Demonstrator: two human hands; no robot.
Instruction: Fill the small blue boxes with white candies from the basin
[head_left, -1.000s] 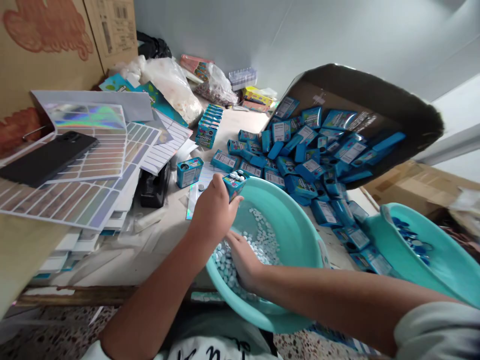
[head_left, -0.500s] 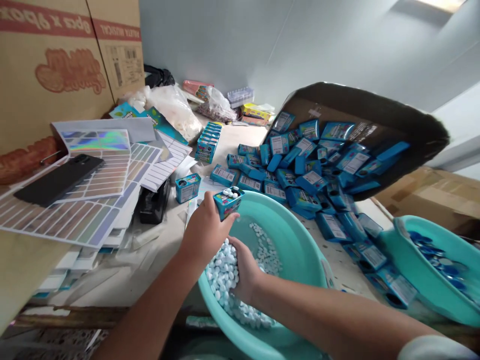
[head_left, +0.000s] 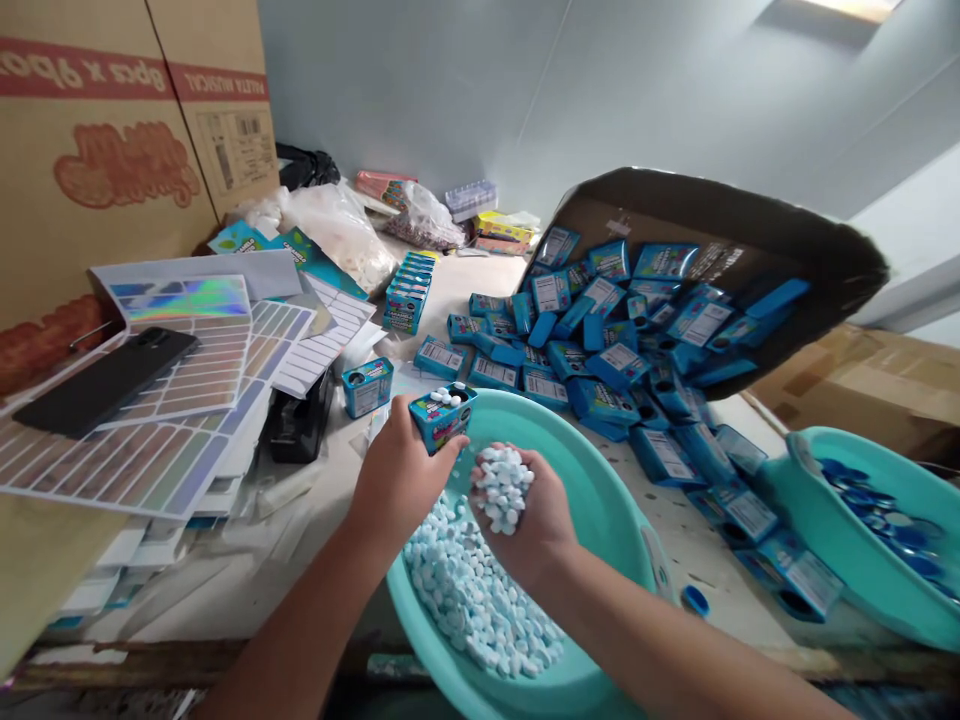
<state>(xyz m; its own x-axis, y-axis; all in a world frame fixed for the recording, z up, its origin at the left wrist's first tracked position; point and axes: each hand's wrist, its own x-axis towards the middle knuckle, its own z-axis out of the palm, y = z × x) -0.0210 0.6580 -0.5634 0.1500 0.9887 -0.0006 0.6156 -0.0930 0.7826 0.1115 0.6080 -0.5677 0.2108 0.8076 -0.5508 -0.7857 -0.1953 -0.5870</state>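
Note:
My left hand (head_left: 401, 470) is closed round a small blue printed tin (head_left: 442, 415), held over the rim of a turquoise basin (head_left: 600, 470). A few white candies lie on the tin's top beside its round dark opening. Just to the right, my right hand (head_left: 536, 520) is cupped palm up, its fingers curled round a heap of small white candies (head_left: 504, 488). Below both hands, a layer of loose pale candies (head_left: 480, 600) covers the near left part of the basin's bottom.
A tipped cardboard box (head_left: 810, 230) spills many blue tins (head_left: 600, 350) behind the basin. Another turquoise tub (head_left: 885, 580) at right holds blue lids. One tin (head_left: 367, 387) stands left of the basin. Label sheets (head_left: 187, 390) and a black phone (head_left: 109, 380) lie at left.
My right hand has risen out of the candy pile and turned palm up with a handful. The tin in my left hand has shifted slightly left and down in the view.

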